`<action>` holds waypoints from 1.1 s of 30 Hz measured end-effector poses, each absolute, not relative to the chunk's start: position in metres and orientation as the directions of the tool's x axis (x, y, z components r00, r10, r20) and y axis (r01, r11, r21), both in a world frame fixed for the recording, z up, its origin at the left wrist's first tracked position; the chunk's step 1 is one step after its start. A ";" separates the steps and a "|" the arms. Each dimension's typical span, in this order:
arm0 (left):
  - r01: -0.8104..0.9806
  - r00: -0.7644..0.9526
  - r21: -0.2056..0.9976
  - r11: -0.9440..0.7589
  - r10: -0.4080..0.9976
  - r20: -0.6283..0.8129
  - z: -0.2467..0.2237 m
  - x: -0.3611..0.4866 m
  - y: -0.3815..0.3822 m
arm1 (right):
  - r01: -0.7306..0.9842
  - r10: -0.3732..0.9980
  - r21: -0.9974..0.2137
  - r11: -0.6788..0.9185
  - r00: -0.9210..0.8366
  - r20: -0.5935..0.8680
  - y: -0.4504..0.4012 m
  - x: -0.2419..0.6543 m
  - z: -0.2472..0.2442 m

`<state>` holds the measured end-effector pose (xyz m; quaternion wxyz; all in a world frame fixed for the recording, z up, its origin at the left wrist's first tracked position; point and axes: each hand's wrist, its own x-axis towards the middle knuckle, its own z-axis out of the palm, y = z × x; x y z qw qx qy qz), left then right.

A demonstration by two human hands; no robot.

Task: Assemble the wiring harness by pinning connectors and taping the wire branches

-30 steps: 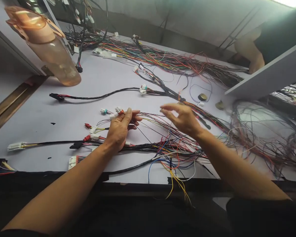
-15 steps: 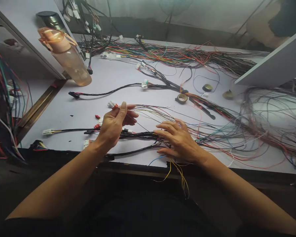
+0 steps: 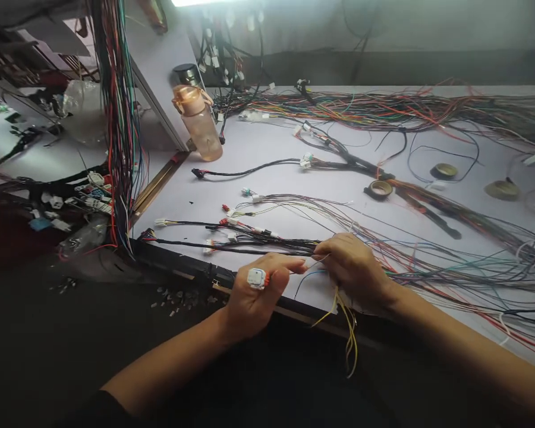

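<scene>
My left hand [image 3: 261, 291] is closed on a white connector [image 3: 255, 278] with an orange-red part, near the table's front edge. To its right, my right hand [image 3: 354, 267] pinches a thin pale wire [image 3: 317, 262], whose end points toward my left fingertips. A black-wrapped harness branch [image 3: 285, 242] with several small connectors lies just behind both hands. Yellow wires [image 3: 350, 333] hang over the edge below my right hand. A blue wire [image 3: 307, 277] curves between the hands.
A peach bottle [image 3: 200, 128] stands at the back left. Tape rolls [image 3: 378, 189] lie by a taped harness [image 3: 361, 163]. Long wire bundles [image 3: 339, 110] cross the back of the table. Colored wires [image 3: 118, 131] hang at the left, beside more connectors [image 3: 96, 196].
The view has turned left. My left hand has moved toward the front edge with the white connector. My right hand, spread over the wires before, has closed on a thin wire.
</scene>
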<state>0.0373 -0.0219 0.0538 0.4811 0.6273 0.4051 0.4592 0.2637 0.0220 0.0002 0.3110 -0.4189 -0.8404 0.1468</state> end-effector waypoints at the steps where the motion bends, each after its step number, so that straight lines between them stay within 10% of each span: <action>1: 0.082 0.249 0.970 -0.230 0.947 0.203 0.052 0.038 -0.016 | 0.597 0.843 -0.595 0.538 -0.386 0.375 0.024 0.264 -0.001; 5: 0.198 0.217 0.923 -0.329 0.933 0.286 0.035 0.041 0.013 | 0.571 0.951 -0.762 0.305 -0.227 0.211 0.031 0.261 -0.002; 15: 0.541 0.412 0.687 -0.485 0.865 0.286 0.005 0.021 0.050 | 0.758 0.857 -0.400 0.516 -0.461 0.231 0.040 0.248 -0.002; 33: 0.448 0.121 0.892 -0.063 0.993 0.010 0.005 0.026 0.067 | 0.715 0.780 -0.317 0.623 -0.536 0.323 0.015 0.279 -0.002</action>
